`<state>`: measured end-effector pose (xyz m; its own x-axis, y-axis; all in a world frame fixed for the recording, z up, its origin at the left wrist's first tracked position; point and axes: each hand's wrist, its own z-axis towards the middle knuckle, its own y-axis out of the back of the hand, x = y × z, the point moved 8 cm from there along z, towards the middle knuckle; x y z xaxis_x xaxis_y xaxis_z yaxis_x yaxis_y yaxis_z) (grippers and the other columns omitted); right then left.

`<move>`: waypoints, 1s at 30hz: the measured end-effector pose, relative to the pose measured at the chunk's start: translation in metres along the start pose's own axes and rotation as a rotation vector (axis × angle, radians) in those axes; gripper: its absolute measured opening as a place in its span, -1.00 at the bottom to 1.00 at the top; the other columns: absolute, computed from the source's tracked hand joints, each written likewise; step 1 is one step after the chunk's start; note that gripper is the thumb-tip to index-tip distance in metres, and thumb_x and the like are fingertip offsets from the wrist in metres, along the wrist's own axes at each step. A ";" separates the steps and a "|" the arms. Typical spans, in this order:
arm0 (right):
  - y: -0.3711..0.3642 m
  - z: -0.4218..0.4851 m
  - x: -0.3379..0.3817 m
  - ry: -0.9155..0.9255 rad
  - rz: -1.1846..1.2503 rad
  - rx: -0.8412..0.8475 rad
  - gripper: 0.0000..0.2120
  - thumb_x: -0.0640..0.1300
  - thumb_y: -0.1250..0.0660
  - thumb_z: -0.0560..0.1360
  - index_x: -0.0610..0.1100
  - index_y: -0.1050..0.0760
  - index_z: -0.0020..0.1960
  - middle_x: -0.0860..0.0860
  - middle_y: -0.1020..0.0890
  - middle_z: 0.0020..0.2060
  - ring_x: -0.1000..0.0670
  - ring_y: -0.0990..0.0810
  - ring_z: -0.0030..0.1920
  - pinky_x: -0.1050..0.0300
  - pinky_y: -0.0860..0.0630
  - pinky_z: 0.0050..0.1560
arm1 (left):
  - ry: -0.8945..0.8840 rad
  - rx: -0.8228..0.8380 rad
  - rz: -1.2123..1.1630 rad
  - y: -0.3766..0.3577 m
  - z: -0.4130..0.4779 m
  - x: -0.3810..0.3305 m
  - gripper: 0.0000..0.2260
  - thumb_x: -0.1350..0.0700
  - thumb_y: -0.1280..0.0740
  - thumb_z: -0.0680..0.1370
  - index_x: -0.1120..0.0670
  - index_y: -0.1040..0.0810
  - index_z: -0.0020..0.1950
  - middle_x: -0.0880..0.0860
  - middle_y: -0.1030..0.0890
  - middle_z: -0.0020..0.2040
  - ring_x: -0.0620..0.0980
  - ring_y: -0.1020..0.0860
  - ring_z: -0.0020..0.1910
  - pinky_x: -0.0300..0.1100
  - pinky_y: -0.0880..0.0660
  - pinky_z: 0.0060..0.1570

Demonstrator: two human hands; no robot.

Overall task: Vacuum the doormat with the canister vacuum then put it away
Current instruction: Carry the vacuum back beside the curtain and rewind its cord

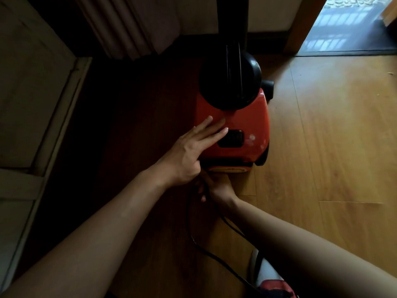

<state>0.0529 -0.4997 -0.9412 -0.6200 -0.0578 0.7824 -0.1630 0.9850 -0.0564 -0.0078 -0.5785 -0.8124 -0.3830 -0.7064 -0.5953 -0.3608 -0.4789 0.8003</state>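
- Red plastic canister vacuum (242, 125) with a black domed top: stands at frame centre on the wood-plank floor (333, 147); an open doorway (343, 29) lies at 1 o'clock from it.
- Left hand (191, 151): reaches in from 7 o'clock, fingers straight and slightly spread, resting flat on the vacuum's red top.
- Right hand (217, 188): at the vacuum's 6 o'clock end, fingers curled round the thin black power cord (191, 237), which trails toward 6 o'clock.

Canister vacuum (236, 125) on the floor (322, 147) mid-frame; left hand (193, 151) flat on its top; right hand (217, 187) just below, gripping the cord (189, 220) at its near end.
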 end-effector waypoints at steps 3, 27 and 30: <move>0.030 0.003 -0.009 -0.025 -0.082 -0.043 -0.64 0.06 -0.35 0.58 -0.28 -0.57 -0.08 -0.09 -0.59 -0.37 0.02 -0.53 -0.49 0.17 -0.48 -0.45 | -0.001 -0.004 0.004 0.000 0.000 0.000 -0.08 0.54 -0.12 0.30 -0.04 -0.11 0.60 -0.19 0.01 0.56 -0.17 0.16 0.59 -0.13 0.12 0.54; 0.090 -0.076 0.039 0.130 0.291 -0.075 -0.70 -0.03 -0.11 0.69 -0.20 -0.45 -0.06 0.06 -0.31 -0.51 0.12 -0.24 -0.57 0.28 -0.18 -0.59 | 0.006 -0.006 0.055 0.000 0.000 -0.004 -0.07 0.57 -0.13 0.34 -0.06 -0.05 0.61 -0.16 0.06 0.58 -0.22 0.23 0.57 -0.34 0.28 0.41; 0.082 -0.079 0.050 0.198 0.245 -0.073 -0.68 -0.05 -0.09 0.70 -0.24 -0.49 -0.03 0.07 -0.32 -0.52 0.11 -0.23 -0.58 0.27 -0.19 -0.59 | 0.012 -0.009 0.063 0.001 0.000 -0.006 -0.08 0.57 -0.12 0.34 -0.05 -0.05 0.61 -0.15 0.06 0.59 -0.19 0.22 0.57 -0.26 0.26 0.45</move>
<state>0.0697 -0.4085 -0.8579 -0.4711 0.2082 0.8571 0.0322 0.9752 -0.2192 -0.0055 -0.5742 -0.8082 -0.3940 -0.7414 -0.5431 -0.3286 -0.4382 0.8366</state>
